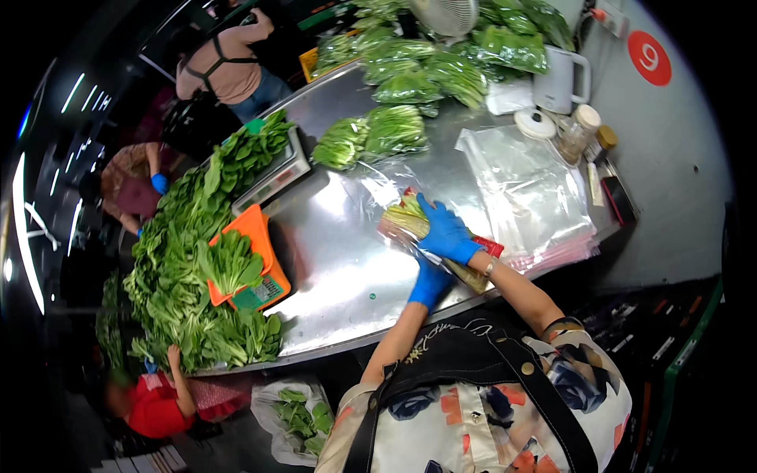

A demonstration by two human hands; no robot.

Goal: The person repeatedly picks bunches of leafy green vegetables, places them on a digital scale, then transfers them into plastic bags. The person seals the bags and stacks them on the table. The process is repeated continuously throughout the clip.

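Observation:
A bundle of leafy greens in a clear plastic bag [403, 223] with red printed parts lies tilted over the steel table [349, 290], close to its front edge. My right hand [446, 229], in a blue glove, lies across the top of the bundle with its fingers spread around it. My left hand [430, 284], also gloved in blue, holds the bundle from below; its fingers are hidden under the bag. Just right of my hands is a stack of flat clear plastic bags [532, 195]. Two bagged bundles of greens [395, 130] lie farther back.
Loose greens [171, 272] heap at the left, around an orange scale [275, 290] with greens in its pan. Behind it stands another scale [278, 177]. A white kettle [553, 80], jars [572, 142] and a fan [446, 15] stand at the back. Several co-workers [227, 71] are beyond.

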